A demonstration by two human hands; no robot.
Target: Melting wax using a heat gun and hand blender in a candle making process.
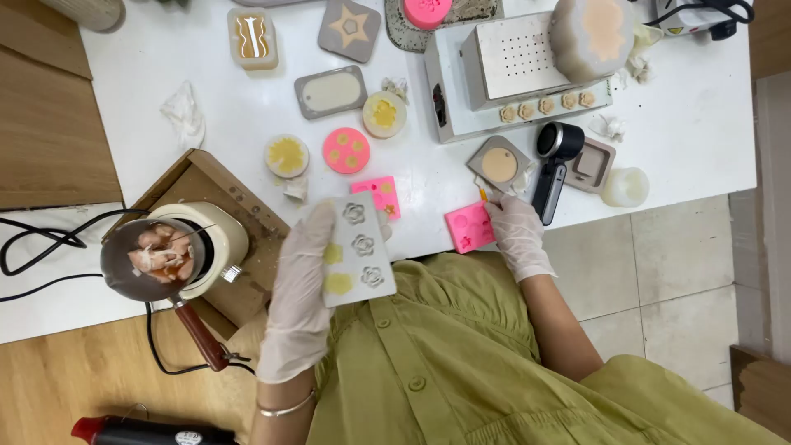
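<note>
Head view shows our gloved left hand (303,284) closed around a grey rectangular flower mould (360,250), holding it tilted above our lap at the edge of the white table (214,115). Our gloved right hand (517,233) pinches a small orange-tipped tool (483,194) beside a pink silicone mould (470,227) lying at the table edge. Left of us, a small melting pot (156,257) with a red handle sits on a wooden board (247,239). Further back lie round pink (346,151) and yellow moulds (287,156) and a metal machine (511,74).
</note>
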